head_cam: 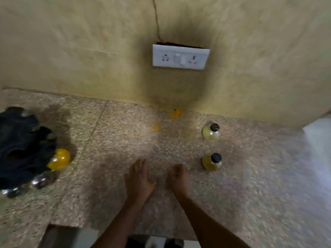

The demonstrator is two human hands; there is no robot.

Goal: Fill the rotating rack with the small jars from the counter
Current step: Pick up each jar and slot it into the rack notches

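Left hand flat, right hand curled (both empty)

Head view — forward and down, close over counter — facing wall.

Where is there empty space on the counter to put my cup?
Bare counter lies between the rack and the two jars, ahead of both hands. More is right of the jars. The rack's corner is crowded.
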